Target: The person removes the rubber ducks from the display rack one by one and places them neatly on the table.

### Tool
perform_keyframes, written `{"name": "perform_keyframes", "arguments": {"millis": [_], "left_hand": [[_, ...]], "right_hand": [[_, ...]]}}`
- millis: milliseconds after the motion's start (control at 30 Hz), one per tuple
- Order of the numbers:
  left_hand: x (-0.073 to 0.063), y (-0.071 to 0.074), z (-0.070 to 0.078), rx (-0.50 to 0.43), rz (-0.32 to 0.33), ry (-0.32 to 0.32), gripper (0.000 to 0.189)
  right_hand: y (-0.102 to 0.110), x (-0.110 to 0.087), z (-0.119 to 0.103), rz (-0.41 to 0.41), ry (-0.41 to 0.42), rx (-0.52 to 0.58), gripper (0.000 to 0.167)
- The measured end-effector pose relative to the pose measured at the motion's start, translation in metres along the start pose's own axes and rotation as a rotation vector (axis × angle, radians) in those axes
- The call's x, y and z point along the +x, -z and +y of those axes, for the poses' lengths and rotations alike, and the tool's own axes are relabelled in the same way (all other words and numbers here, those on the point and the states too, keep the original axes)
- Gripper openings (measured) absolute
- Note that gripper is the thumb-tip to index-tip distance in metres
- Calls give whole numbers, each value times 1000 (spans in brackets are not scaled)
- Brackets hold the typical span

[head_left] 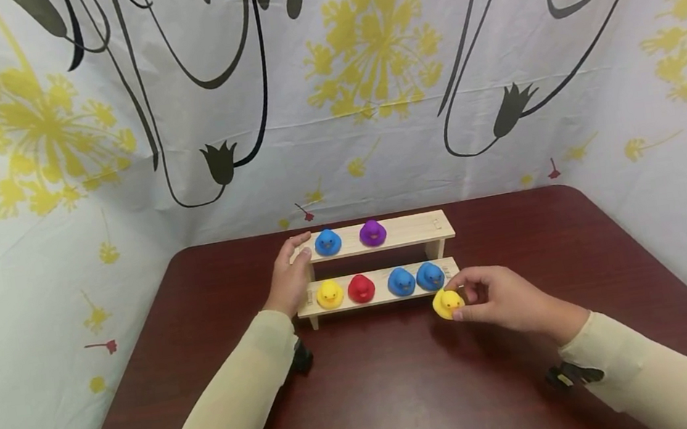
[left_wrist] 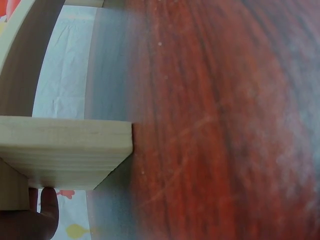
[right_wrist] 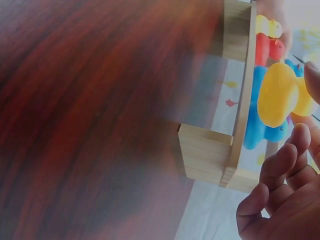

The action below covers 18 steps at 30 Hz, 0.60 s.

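My right hand (head_left: 507,300) pinches a yellow rubber duck (head_left: 448,304) between thumb and fingers, just in front of the right end of the lower shelf. In the right wrist view the same yellow duck (right_wrist: 278,95) is lifted, its underside facing the camera. A two-step wooden stand (head_left: 382,256) carries the other ducks. My left hand (head_left: 289,278) grips its left end at the upper shelf. On the lower shelf are a yellow duck (head_left: 330,295), a red duck (head_left: 361,289) and two blue ducks (head_left: 401,282). Above sit a blue duck (head_left: 328,243) and a purple duck (head_left: 372,233).
The stand is near the far side of a dark reddish-brown table (head_left: 369,394). Behind and around the table hangs a white cloth (head_left: 340,193) with yellow and grey flower prints. In the left wrist view a wooden leg (left_wrist: 65,137) stands near the fingers.
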<state>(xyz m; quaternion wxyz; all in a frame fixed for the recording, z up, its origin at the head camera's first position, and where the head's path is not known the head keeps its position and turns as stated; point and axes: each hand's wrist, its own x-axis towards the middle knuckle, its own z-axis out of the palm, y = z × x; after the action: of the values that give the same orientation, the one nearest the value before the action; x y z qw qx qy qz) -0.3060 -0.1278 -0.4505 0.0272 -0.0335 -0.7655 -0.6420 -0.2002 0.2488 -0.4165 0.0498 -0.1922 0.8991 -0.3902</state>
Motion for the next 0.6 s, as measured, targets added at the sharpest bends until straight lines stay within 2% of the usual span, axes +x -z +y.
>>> {"name": "perform_keyframes", "arguments": {"millis": [300,600], "left_hand": [[-2,-2,2,15,7,-3,36],[0,-1,-1,0,4,-15,36]], "right_hand": [[-7,1,7,-28,-27,3,34],[-15,0,10,-54,-25,-56,30]]}}
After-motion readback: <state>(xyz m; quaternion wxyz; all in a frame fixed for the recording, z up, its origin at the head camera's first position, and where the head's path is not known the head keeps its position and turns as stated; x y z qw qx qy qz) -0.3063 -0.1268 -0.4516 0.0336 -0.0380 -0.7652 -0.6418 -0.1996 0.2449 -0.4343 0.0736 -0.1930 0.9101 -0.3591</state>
